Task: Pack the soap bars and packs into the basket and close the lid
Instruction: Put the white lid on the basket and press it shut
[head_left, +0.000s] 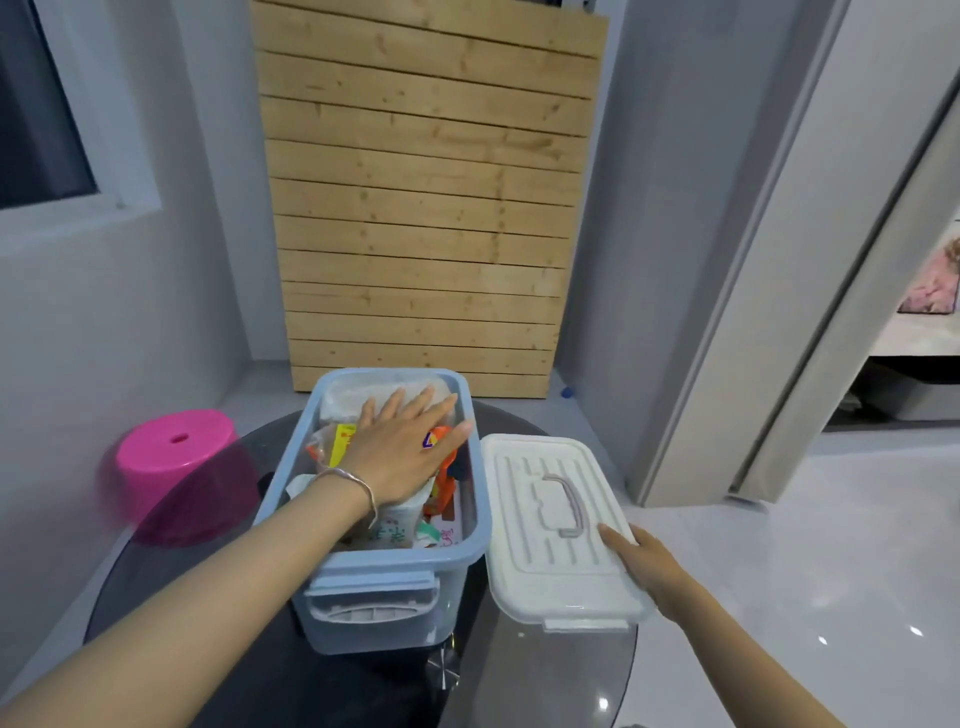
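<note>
Now the left hand (402, 447) lies flat, fingers straight and spread, pressing down on the soap packs (340, 441) piled inside the blue basket (374, 587), which stands on the round glass table (545, 675). At the basket's 3 o'clock the white lid (540, 509) lies handle-up, just beside the rim. The right hand (649, 566) grips its near right edge, thumb on top. At 9 o'clock sits a pink stool (176, 457), and at 12 a wooden slat panel (426, 208).
</note>
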